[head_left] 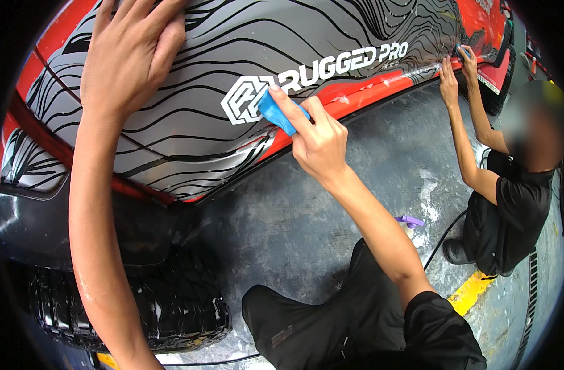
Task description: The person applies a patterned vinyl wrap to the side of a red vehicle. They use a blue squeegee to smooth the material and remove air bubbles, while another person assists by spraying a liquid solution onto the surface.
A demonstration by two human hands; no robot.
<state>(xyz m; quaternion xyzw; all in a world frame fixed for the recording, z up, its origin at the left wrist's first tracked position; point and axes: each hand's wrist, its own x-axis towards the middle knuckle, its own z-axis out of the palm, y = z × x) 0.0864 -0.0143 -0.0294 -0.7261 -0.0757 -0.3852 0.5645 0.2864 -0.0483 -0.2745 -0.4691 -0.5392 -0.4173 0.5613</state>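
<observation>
Right hand (320, 139) tight on blue pad (274, 113) at white hexagonal emblem (234, 102) beside lettering (342, 66), left hand (129, 58) flat on grey panel (195, 132)

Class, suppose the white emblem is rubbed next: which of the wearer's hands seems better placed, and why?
Probably the right hand: it holds the blue piece at the right edge of the white emblem. The left hand is farther up the striped panel, with nothing visible in its grasp.

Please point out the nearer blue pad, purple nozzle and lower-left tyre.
Nearer blue pad (274, 115): head view, its visible face.
Purple nozzle (411, 220): head view, its upper side.
Lower-left tyre (183, 313): head view, its ridged tread.
</observation>
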